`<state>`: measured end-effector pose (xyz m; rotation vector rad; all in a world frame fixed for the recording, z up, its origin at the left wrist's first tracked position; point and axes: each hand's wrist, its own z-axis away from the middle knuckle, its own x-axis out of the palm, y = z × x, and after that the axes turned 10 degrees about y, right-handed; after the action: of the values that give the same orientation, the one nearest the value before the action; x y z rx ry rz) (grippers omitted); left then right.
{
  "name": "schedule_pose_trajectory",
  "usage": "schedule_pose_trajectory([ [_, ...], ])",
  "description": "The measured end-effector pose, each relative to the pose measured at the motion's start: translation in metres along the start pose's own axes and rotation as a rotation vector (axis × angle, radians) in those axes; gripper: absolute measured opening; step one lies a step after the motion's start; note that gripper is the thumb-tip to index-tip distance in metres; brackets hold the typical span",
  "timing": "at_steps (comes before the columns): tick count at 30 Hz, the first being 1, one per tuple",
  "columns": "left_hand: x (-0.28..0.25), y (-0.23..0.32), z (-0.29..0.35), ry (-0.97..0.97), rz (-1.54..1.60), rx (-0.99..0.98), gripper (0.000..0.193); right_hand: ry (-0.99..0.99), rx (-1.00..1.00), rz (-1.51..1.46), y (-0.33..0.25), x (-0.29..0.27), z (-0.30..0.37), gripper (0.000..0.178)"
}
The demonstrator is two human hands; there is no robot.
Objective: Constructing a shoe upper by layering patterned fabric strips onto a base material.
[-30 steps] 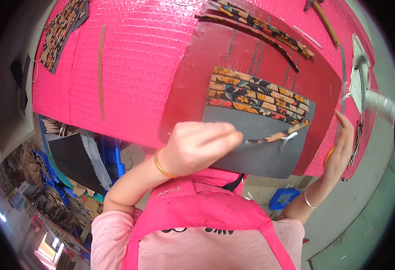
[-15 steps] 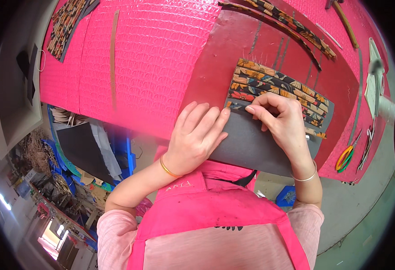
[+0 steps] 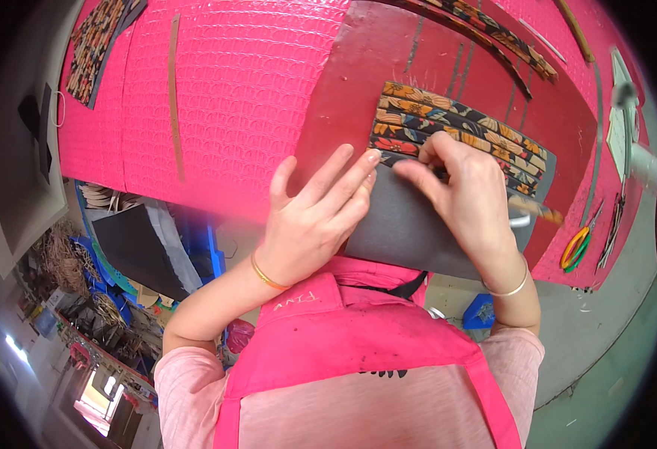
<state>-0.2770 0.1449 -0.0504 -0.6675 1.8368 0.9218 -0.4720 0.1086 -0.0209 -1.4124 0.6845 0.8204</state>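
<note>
A dark grey sheet (image 3: 411, 228) lies before me, its upper part covered with rows of floral fabric strips (image 3: 459, 112) in black, orange and red. Along the lowest row runs one more floral strip (image 3: 539, 209), its right end sticking out past my wrist. My right hand (image 3: 467, 198) is closed in a pinch on this strip, thumb and fingers bent over it; the exact grip is partly hidden. Beside the sheet's left edge, my left hand (image 3: 317, 213) has its fingers spread, the index fingertip at the strip's left end.
Under the sheet is a dark red mat (image 3: 336, 112) on a pink textured table cover (image 3: 239, 97). More long floral strips (image 3: 493, 34) lie at the far side. Scissors (image 3: 575, 247) with yellow and green handles rest at right. A brown strip (image 3: 175, 97) lies at left.
My left hand's fingers have lifted and spread, with the index fingertip now at the strip's left end. My right hand has turned slightly; the strip's right end has swung outward.
</note>
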Motion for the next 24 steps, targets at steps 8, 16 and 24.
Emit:
schedule_pose_trajectory([
  [8,-0.006,0.0,-0.003,-0.064,-0.021,0.022,0.022,0.157,0.429,-0.138,0.072,-0.062,0.053,0.02],
  [16,-0.003,0.008,-0.009,-0.092,-0.031,0.046,0.048,0.273,0.38,-0.15,0.088,-0.046,0.053,0.018],
  [24,0.051,0.076,-0.057,-0.114,0.298,0.172,0.063,0.268,0.322,-0.039,0.088,-0.042,0.054,0.022],
])
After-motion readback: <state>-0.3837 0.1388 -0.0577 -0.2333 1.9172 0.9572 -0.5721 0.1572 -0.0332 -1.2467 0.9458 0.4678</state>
